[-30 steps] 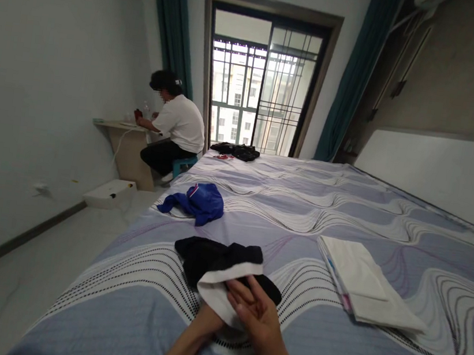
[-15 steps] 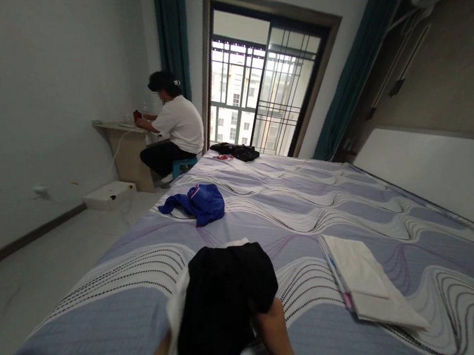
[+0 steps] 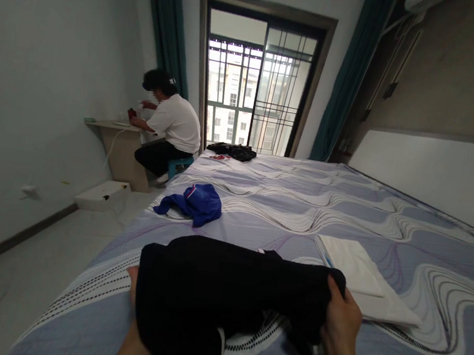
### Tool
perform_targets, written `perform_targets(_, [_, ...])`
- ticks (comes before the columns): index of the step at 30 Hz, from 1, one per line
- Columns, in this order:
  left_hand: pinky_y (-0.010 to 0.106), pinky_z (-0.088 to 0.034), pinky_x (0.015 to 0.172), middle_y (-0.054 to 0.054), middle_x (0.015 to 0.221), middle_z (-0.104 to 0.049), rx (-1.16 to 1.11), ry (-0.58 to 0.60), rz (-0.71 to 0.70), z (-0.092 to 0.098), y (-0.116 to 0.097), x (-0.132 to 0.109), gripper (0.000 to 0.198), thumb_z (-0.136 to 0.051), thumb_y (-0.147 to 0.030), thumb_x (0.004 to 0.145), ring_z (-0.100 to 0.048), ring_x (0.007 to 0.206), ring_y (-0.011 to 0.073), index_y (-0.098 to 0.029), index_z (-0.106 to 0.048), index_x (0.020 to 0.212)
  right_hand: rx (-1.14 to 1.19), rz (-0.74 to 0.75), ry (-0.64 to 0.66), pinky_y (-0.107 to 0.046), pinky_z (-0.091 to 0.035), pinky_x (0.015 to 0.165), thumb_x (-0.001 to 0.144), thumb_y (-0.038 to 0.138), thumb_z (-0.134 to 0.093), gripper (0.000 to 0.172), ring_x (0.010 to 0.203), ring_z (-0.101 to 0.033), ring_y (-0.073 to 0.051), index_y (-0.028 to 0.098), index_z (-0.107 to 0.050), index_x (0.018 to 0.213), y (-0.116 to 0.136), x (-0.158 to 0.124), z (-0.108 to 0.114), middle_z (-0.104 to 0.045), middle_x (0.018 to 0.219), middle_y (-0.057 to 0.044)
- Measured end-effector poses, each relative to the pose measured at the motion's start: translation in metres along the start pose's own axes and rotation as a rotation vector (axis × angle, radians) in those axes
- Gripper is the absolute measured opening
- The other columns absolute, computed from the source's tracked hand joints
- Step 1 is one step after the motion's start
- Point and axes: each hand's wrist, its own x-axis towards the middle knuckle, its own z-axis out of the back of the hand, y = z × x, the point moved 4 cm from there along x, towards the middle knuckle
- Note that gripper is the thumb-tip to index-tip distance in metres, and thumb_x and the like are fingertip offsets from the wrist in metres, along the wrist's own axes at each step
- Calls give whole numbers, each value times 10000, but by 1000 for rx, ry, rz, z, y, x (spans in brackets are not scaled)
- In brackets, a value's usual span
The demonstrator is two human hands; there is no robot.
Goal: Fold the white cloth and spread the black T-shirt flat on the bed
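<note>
A black garment (image 3: 231,287) is stretched sideways between my two hands above the near part of the bed. My right hand (image 3: 343,316) is closed on its right end, with the fingers wrapped over the cloth. At the left end my left hand (image 3: 135,304) grips it from behind, and most of its fingers are hidden by the fabric. Some white edging shows below the garment's middle. Farther up the bed lies a crumpled blue garment (image 3: 198,204). A folded white cloth (image 3: 364,276) rests beyond my right hand.
The bed (image 3: 299,203) wears a wavy patterned sheet. Dark items (image 3: 231,151) lie at its far end. At the far left a person in a white top (image 3: 178,123) sits on a blue stool (image 3: 180,165) by a desk (image 3: 124,157). A white box (image 3: 103,195) stands on the floor.
The black garment has gone from a bunched shape to a wide spread. My right hand has moved right and up with its end, while my left hand has moved left.
</note>
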Motion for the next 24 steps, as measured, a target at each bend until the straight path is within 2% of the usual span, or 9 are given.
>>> perform_targets(4, [467,-451,1043,76,1134,-724,-155,-44,52,-18,-10,10,721,-425,-820,716,-557,1245,298,-273,-651,1127,-174,117,327,-372,-489,972,580,578,-739,962,1178,-584,-293,132,-466,1388,10,9,-27,-607,1305,-149])
perform_targets(6, [449,-485,1016,102,1063,-739,9,-99,70,-25,-10,13,540,-624,-619,733,-629,1145,296,-203,-662,1076,-444,280,336,-414,-433,1033,590,565,-712,1008,1278,-497,-322,120,-393,1436,13,5,-24,-519,1399,-181])
perform_targets(9, [421,-540,937,108,977,-747,332,-81,141,-38,3,7,451,-792,-349,650,-693,994,279,-154,-645,1029,-923,337,325,-465,-469,932,625,606,-658,734,1122,-600,-375,126,-632,1179,-6,-12,-3,-670,1153,-201])
perform_targets(11, [408,-567,863,107,953,-744,476,49,193,-48,20,-5,454,-809,-315,629,-704,928,273,-150,-626,1011,-1087,191,511,-432,-506,763,669,671,-612,499,845,-689,-350,193,-700,781,-36,-29,9,-726,788,-149])
perform_targets(14, [367,-576,761,77,880,-735,660,192,244,-63,54,-28,382,-777,-221,619,-702,848,253,-155,-603,953,-1073,75,685,-394,-491,670,708,658,-606,447,703,-691,-321,240,-599,552,-68,-47,7,-670,571,-101])
perform_targets(16, [341,-569,714,45,851,-726,687,280,329,-73,79,-46,382,-729,-139,603,-695,797,229,-164,-589,957,-948,133,653,-391,-503,717,729,590,-618,372,791,-696,-324,223,-651,677,-68,-50,-12,-709,679,-105])
perform_targets(19, [338,-562,704,51,921,-719,571,553,507,-94,113,-75,441,-736,-147,627,-689,814,225,-183,-586,1040,-676,274,694,-403,-505,865,784,555,-583,433,987,-666,-312,175,-688,963,-46,-58,-53,-731,969,-125])
perform_targets(21, [356,-562,739,72,1025,-697,550,711,556,-104,124,-91,399,-745,-255,719,-672,900,227,-205,-596,1085,-601,389,850,-442,-445,996,790,521,-611,450,1122,-607,-317,174,-686,1068,-28,-75,-77,-699,1119,-128])
perform_targets(24, [385,-553,819,69,1171,-632,600,765,551,-102,123,-101,315,-625,-385,861,-622,1014,210,-236,-600,1137,-698,560,1285,-584,-204,1140,716,430,-743,451,1321,-438,-366,240,-699,1123,-9,-112,-92,-648,1260,-104])
